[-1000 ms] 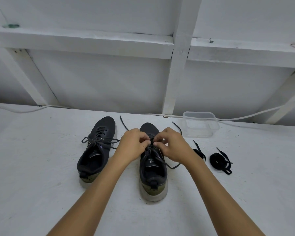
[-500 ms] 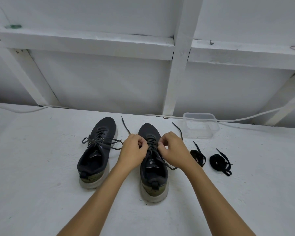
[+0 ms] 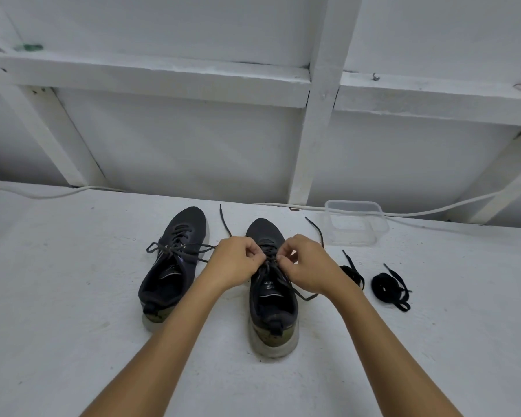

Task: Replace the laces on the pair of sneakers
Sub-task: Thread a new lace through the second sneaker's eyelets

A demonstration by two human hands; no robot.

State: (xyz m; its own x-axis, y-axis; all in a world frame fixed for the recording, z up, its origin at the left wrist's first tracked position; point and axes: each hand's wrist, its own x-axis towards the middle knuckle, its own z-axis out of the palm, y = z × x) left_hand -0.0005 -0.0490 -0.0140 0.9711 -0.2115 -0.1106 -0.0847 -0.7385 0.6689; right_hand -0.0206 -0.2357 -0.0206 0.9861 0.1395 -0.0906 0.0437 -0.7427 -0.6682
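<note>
Two dark sneakers stand toes away from me on the white surface. The left sneaker (image 3: 172,266) has its grey lace tied in a bow. Over the right sneaker (image 3: 271,305), my left hand (image 3: 235,263) and my right hand (image 3: 307,263) each pinch its grey lace (image 3: 304,296) near the middle eyelets, fingertips almost meeting. Loose lace ends trail past both hands toward the wall. Two bundled black laces lie to the right: one (image 3: 354,273) partly behind my right wrist, the other (image 3: 388,287) farther right.
A clear plastic container (image 3: 355,224) sits at the back right near the wall. A white cable (image 3: 433,210) runs along the foot of the white framed wall. Bare white surface (image 3: 57,296) spreads to the left and in front of the shoes.
Both hands have drawn back together over the right sneaker's lacing after parting slightly half a second ago. The shoes and spare laces have stayed put.
</note>
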